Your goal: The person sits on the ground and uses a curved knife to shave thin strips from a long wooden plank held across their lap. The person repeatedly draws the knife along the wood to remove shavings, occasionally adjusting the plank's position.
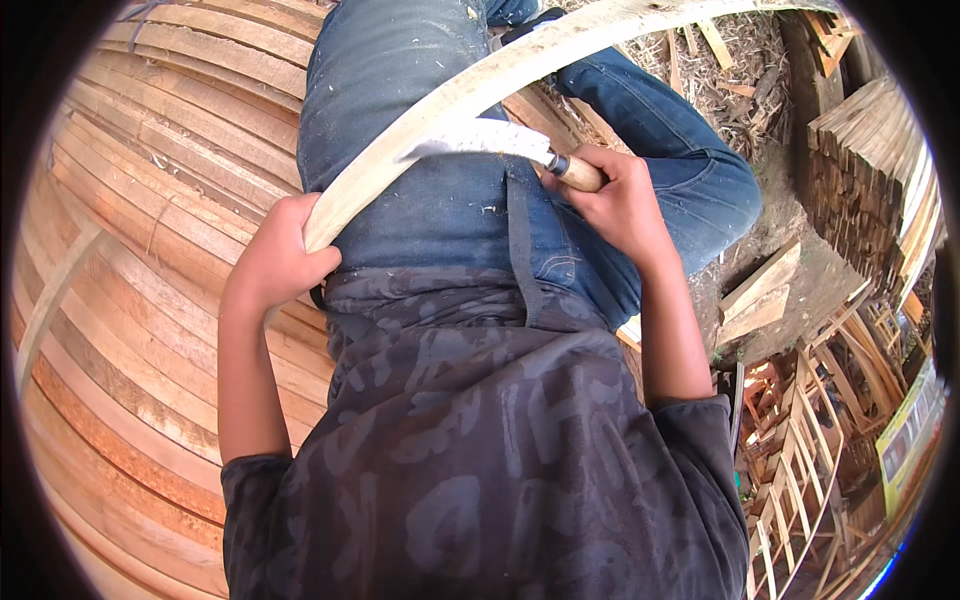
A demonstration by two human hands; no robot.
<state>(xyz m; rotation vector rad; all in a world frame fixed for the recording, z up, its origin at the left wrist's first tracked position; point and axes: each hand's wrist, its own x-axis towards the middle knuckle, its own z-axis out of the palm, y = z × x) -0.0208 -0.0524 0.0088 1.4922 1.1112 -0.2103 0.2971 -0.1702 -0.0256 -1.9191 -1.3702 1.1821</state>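
My left hand (283, 252) is closed round the near end of a long pale strip of wood (440, 112), which runs across my lap and away to the upper right. In my right hand (622, 197) is a knife (485, 138) with a light wooden handle and a wide, bright blade. The fingers wrap the handle, and the blade points left. Its tip side lies close along the near edge of the strip; whether it touches the wood I cannot tell. Both hands are above my jeans, one on each side of my lap.
Stacked long planks (130, 330) fill the left side. A bundle of thin wooden slats (870, 160) stands at the right, with offcuts (760, 295) on the ground near it. Ladder-like wooden frames (800, 470) are at the lower right. Shavings (740, 90) cover the ground beyond my bent leg.
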